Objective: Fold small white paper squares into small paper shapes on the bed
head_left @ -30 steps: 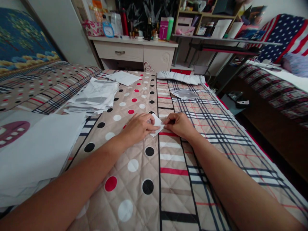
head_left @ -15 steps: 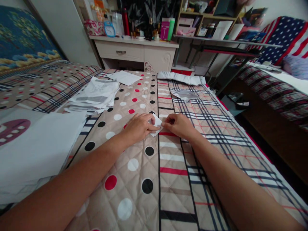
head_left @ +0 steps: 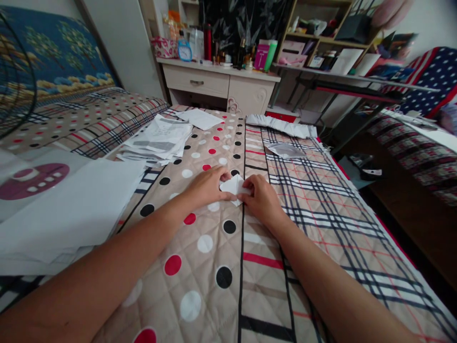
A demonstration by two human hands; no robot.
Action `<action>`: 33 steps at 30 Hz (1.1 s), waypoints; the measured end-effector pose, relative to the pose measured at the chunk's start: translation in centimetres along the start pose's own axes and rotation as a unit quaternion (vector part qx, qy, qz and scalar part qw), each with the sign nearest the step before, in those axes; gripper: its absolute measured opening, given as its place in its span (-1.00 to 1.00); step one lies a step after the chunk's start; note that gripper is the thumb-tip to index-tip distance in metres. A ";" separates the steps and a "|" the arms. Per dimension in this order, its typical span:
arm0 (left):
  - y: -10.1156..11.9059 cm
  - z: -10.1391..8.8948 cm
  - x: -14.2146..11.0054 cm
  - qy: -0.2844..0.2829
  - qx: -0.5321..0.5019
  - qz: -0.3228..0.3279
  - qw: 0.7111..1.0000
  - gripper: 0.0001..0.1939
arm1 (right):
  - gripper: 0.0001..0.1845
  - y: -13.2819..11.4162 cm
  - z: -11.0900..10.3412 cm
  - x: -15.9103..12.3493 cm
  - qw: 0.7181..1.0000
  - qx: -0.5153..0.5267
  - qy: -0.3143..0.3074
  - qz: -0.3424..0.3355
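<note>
Between my two hands is a small folded piece of white paper [head_left: 233, 185], roughly diamond-shaped with a crease down its middle. My left hand [head_left: 210, 185] pinches its left side, thumb along the lower edge and fingers at the upper left. On the opposite side, my right hand [head_left: 260, 194] grips the paper with thumb and curled fingers near its lower right edge. Both hands rest low over the patterned quilt [head_left: 200, 295]. The paper's outer corners are partly covered by my fingers.
Left of my arms lie a stack of large white sheets [head_left: 82, 205] and a pile of printed papers [head_left: 160, 138]. A white sheet [head_left: 200, 119], a pleated paper strip [head_left: 282, 126] and a folded grey-white paper [head_left: 285, 149] lie farther off. A dresser [head_left: 200, 82] stands behind.
My fingers have shifted on the paper, and more of its creased face shows between them. My right fingers have moved up its right side. The whole view has swung slightly left.
</note>
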State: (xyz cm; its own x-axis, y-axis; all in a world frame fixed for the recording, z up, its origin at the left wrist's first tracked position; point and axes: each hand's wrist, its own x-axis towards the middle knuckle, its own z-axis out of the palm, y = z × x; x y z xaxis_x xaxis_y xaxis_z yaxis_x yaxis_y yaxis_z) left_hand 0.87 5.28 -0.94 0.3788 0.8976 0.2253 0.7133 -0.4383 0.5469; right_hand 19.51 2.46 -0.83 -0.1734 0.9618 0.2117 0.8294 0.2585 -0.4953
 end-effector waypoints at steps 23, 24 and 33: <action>-1.2 -1.8 0.6 -0.083 -0.164 -0.088 0.979 -0.79 | -0.70 0.4 -0.6 -0.4 0.995 0.024 0.037 0.095; -1.1 -1.7 0.6 -0.078 -0.146 -0.081 0.983 -0.78 | -0.69 0.5 -0.6 -0.4 0.994 0.031 0.037 0.094; -0.6 -1.3 0.5 -0.074 -0.234 -0.056 0.968 -0.76 | -0.71 1.7 0.0 0.0 0.953 0.290 0.022 0.090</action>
State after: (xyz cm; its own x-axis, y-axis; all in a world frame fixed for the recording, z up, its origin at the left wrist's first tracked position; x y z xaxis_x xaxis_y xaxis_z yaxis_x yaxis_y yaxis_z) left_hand -0.12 6.05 -0.10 0.4198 0.9065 0.0442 0.4229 -0.2384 0.8743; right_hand 20.88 2.91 -1.70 -0.0223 0.9939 0.1081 0.4087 0.1078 -0.9063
